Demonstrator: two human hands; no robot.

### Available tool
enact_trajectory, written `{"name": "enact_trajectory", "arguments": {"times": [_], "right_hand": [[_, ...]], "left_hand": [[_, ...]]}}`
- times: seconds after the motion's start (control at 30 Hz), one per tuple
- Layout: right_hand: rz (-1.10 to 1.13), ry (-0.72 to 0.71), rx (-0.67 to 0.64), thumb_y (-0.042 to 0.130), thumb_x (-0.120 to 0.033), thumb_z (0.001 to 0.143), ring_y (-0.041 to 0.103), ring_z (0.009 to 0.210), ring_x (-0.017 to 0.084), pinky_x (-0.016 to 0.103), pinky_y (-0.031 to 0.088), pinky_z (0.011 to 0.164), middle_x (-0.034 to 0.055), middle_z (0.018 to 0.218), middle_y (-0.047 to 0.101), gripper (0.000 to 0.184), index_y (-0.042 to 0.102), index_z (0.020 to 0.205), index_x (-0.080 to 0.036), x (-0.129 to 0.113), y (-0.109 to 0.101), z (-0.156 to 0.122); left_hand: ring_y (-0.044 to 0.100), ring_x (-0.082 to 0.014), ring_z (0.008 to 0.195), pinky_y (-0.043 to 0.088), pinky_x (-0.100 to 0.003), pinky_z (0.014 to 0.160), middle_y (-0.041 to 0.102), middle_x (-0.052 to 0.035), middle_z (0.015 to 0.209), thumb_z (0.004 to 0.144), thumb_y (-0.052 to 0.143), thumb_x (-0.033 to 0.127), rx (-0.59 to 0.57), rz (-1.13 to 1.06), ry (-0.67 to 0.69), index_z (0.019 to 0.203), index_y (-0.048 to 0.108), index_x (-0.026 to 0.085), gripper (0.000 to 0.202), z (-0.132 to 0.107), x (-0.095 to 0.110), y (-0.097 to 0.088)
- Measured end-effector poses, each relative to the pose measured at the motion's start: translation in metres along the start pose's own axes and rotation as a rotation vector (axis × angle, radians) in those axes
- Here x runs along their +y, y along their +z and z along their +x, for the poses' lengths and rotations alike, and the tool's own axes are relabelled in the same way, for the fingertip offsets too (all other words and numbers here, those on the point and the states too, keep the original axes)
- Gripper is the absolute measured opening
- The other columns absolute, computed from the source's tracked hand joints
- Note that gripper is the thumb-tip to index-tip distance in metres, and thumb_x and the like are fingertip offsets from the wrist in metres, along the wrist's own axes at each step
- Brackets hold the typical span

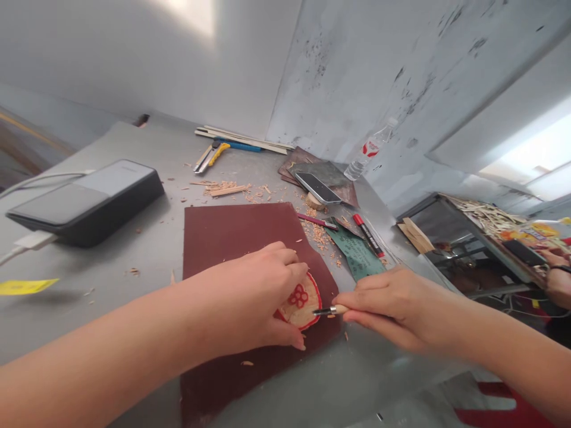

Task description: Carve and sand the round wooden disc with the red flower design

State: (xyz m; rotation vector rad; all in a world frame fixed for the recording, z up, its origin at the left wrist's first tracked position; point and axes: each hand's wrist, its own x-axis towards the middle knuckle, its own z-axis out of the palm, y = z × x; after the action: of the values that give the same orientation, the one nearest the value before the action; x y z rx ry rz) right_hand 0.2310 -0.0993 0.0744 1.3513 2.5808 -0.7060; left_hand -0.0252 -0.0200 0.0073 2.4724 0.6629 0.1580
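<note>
My left hand (pixel 256 294) presses down on a small round wooden disc (pixel 301 303) with a red flower design, its fingers curled over the disc's left and top edge. The disc lies on a dark red sheet (pixel 236 238) spread on the grey table (pixel 134 255). My right hand (pixel 392 303) grips a carving tool (pixel 331 310) with a pale wooden handle; its short metal tip touches the disc's right edge. Wood shavings lie around the disc.
A dark box with a tablet on top (pixel 89 199) sits at left, a yellow slip (pixel 24 286) near it. Behind: a phone (pixel 317 187), red marker (pixel 368 235), green card (pixel 357 254), utility knife (pixel 213 156), wood strips, water bottle (pixel 370 148). Another person's hand (pixel 557 279) is far right.
</note>
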Motion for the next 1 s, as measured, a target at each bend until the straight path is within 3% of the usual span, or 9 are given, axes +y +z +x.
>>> {"name": "enact_trajectory", "arguments": {"times": [0.23,0.33,0.47,0.6,0.8,1.0], "right_hand": [[0.136,0.053,0.068,0.039,-0.041,0.113,0.057,0.071,0.014,0.026,0.039,0.067,0.0013,0.078,0.067,0.042,0.075,0.111,-0.019,-0.014,0.018,0.007],[0.157,0.079,0.092,0.04,-0.04,0.112,0.056,0.069,0.014,0.027,0.039,0.065,0.0007,0.075,0.065,0.043,0.076,0.104,-0.018,-0.017,0.011,0.008],[0.138,0.101,0.07,0.044,-0.042,0.111,0.059,0.067,0.015,0.027,0.04,0.064,0.0005,0.073,0.068,0.04,0.077,0.102,-0.021,-0.018,-0.002,0.003],[0.119,0.108,0.064,0.046,-0.042,0.111,0.062,0.07,0.017,0.028,0.042,0.066,0.0013,0.075,0.07,0.038,0.078,0.104,-0.023,-0.021,-0.007,-0.001],[0.058,0.078,0.011,0.043,-0.038,0.112,0.063,0.074,0.016,0.028,0.041,0.068,0.0018,0.081,0.071,0.038,0.077,0.111,-0.022,-0.022,-0.003,0.0],[0.049,0.101,0.062,0.045,-0.033,0.111,0.066,0.074,0.017,0.029,0.045,0.068,0.0034,0.084,0.073,0.034,0.076,0.104,-0.021,-0.026,0.001,-0.001]], "left_hand": [[0.066,-0.0311,0.115,0.056,-0.038,0.085,0.067,-0.0095,0.132,0.081,0.081,0.058,0.01,-0.004,0.024,0.126,0.07,0.023,0.058,-0.002,0.001,-0.006],[0.065,-0.031,0.122,0.056,-0.038,0.091,0.062,-0.0099,0.143,0.084,0.078,0.056,0.008,-0.006,0.033,0.137,0.065,0.023,0.064,-0.004,0.001,-0.007],[0.057,-0.0312,0.136,0.051,-0.039,0.107,0.048,-0.0103,0.16,0.082,0.079,0.053,-0.011,-0.01,0.013,0.157,0.047,0.022,0.087,-0.009,-0.001,-0.008],[0.056,-0.0319,0.135,0.052,-0.041,0.103,0.053,-0.0093,0.154,0.077,0.082,0.055,-0.006,0.029,0.028,0.152,0.052,0.026,0.086,-0.011,-0.003,-0.008],[0.062,-0.0273,0.122,0.053,-0.036,0.094,0.062,-0.0046,0.14,0.08,0.085,0.05,0.026,0.024,0.071,0.142,0.06,0.031,0.07,-0.008,-0.006,-0.007],[0.064,-0.0308,0.113,0.052,-0.04,0.091,0.067,-0.0086,0.124,0.075,0.089,0.056,0.029,0.118,0.084,0.128,0.067,0.024,0.066,-0.004,-0.004,-0.011]]}}
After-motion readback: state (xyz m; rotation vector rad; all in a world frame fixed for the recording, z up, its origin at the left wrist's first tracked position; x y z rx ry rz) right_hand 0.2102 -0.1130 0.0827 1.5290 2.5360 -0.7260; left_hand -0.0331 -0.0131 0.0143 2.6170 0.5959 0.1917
